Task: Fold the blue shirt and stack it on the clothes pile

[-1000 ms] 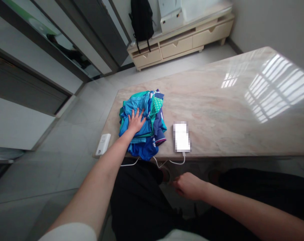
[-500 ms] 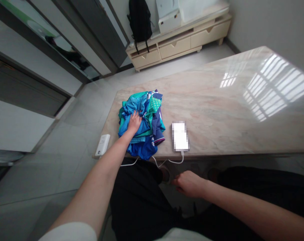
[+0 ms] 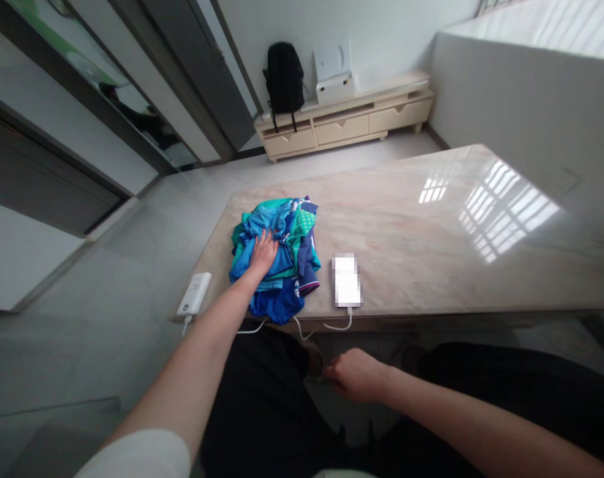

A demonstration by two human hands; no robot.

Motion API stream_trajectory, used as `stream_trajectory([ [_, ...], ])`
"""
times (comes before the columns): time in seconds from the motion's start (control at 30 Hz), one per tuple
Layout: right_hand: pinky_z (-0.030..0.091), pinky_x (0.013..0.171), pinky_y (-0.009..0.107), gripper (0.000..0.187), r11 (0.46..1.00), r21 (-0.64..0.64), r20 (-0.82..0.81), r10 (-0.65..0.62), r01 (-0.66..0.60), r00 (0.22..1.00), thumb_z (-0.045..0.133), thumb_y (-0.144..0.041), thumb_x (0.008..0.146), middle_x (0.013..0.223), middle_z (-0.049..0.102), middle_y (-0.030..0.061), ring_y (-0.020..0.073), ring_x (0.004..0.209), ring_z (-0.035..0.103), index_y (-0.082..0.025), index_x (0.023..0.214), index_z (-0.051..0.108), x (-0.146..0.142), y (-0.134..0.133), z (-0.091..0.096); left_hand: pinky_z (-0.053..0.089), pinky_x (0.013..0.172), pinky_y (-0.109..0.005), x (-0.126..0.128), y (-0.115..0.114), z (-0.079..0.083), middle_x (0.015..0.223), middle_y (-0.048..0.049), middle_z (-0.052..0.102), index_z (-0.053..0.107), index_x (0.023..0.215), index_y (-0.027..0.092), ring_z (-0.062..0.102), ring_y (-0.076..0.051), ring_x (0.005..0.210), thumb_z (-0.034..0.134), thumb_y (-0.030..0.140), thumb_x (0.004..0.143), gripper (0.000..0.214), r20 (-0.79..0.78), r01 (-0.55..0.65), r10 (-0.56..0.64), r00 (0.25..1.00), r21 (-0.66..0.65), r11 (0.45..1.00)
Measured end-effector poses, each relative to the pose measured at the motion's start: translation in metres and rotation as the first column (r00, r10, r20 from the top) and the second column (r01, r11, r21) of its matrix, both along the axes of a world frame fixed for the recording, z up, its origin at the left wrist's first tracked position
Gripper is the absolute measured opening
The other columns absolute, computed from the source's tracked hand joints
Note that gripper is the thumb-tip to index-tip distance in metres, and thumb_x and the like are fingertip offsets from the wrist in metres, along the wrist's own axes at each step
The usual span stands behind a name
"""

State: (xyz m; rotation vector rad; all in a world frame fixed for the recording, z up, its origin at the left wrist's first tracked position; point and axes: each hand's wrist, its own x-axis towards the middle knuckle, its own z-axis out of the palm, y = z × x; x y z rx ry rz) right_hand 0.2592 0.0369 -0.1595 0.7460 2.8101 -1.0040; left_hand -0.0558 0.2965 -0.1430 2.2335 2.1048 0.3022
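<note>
Two hands show, doing different things: the left hand [image 3: 263, 252] reaches out over the near edge of the table [image 3: 406, 226] and lies on top of a heap of clothes [image 3: 275, 255], its fingers curled into the top blue piece so that it seems to have a loose hold of the cloth, though whether it grips or only presses I cannot tell. The heap, in blues, greens and a dark navy, sits at the near left corner of the table, with one blue fold hanging a little over the edge toward the person, a spot within reach of the outstretched arm. The right hand [image 3: 354, 375] hangs below the table edge, above the lap in dark trousers, fingers loosely curled with nothing visible in them; how far they close is hard to tell. Just right of the clothes lies a phone [image 3: 346, 279], flat, its cable [image 3: 312, 328] running off the table edge and along to a white power bank [image 3: 194, 294] resting at the very corner, left of the heap; the three lie in a row along the near edge. Well apart, by the far wall, a low cabinet [image 3: 346, 119] carries a black backpack [image 3: 284, 78] and a white box [image 3: 334, 89]
</note>
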Motion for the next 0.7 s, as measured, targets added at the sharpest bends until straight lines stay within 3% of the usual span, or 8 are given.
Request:
stream_trajectory([
  [0.23,0.051,0.079,0.034,0.028,0.996,-0.013,-0.028,-0.086,0.086,0.996,0.054,-0.026,0.092,0.100,0.080,0.0128,0.0290,0.093,0.077,-0.019,0.107,0.077,0.010,-0.002,0.013,0.031,0.123,-0.058,0.008,-0.017,0.032,0.153,-0.0179,0.056,0.059,0.140,0.014,0.045,-0.031,0.148,0.049,0.052,0.104,0.053,0.149,-0.056,0.048,0.988,0.044,0.997],
  [0.33,0.052,0.087,0.037,0.028,0.983,-0.067,-0.067,-0.174,0.170,0.982,0.054,-0.026,0.093,0.105,0.080,0.0140,0.0312,0.100,0.076,-0.019,0.107,0.078,0.014,-0.001,0.013,0.042,0.118,-0.050,0.013,-0.029,0.060,0.133,-0.0186,0.070,0.067,0.130,0.014,0.059,-0.031,0.136,0.037,0.053,0.107,0.054,0.231,-0.084,0.066,0.971,0.066,0.994],
  [0.43,0.052,0.096,0.040,0.033,0.946,-0.167,-0.119,-0.299,0.278,0.947,0.054,-0.034,0.097,0.118,0.078,0.0148,0.0320,0.112,0.073,-0.020,0.118,0.076,0.013,0.003,0.011,0.051,0.108,-0.044,0.024,-0.058,0.094,0.103,-0.0138,0.078,0.074,0.112,0.018,0.069,-0.031,0.117,0.024,0.051,0.108,0.060,0.318,-0.089,0.057,0.946,0.087,0.992],
  [0.5,0.054,0.096,0.039,0.047,0.914,-0.252,-0.160,-0.362,0.317,0.918,0.036,-0.042,0.107,0.129,0.074,0.0143,0.0277,0.115,0.072,-0.021,0.139,0.064,0.009,0.006,0.012,0.054,0.105,-0.044,0.038,-0.096,0.110,0.097,-0.0110,0.077,0.074,0.109,0.019,0.070,-0.031,0.112,0.021,0.051,0.107,0.062,0.379,-0.077,0.038,0.925,0.088,0.993],
  [0.57,0.057,0.091,0.036,0.063,0.862,-0.410,-0.233,-0.414,0.298,0.880,0.004,-0.041,0.111,0.141,0.068,0.0134,0.0217,0.118,0.072,-0.023,0.159,0.039,0.005,0.007,0.017,0.054,0.105,-0.047,0.060,-0.152,0.114,0.105,-0.0120,0.076,0.074,0.113,0.019,0.068,-0.031,0.117,0.023,0.053,0.106,0.061,0.439,-0.041,0.014,0.898,0.052,0.998],
  [0.63,0.058,0.091,0.035,0.071,0.751,-0.623,-0.320,-0.499,0.219,0.805,-0.016,-0.036,0.106,0.153,0.058,0.0130,0.0191,0.125,0.068,-0.025,0.166,0.022,0.001,0.005,0.026,0.055,0.105,-0.048,0.091,-0.221,0.102,0.115,-0.0123,0.075,0.076,0.115,0.023,0.068,-0.030,0.118,0.034,0.055,0.103,0.053,0.494,0.029,-0.009,0.870,-0.032,0.999],
  [0.7,0.057,0.095,0.037,0.076,0.641,-0.755,-0.354,-0.575,0.138,0.737,-0.018,-0.036,0.105,0.158,0.052,0.0141,0.0206,0.133,0.063,-0.023,0.165,0.026,-0.001,-0.002,0.035,0.062,0.089,-0.043,0.130,-0.291,0.077,0.093,-0.0083,0.078,0.082,0.094,0.028,0.075,-0.028,0.094,0.050,0.059,0.095,0.044,0.576,0.219,-0.058,0.815,-0.213,0.952],
])
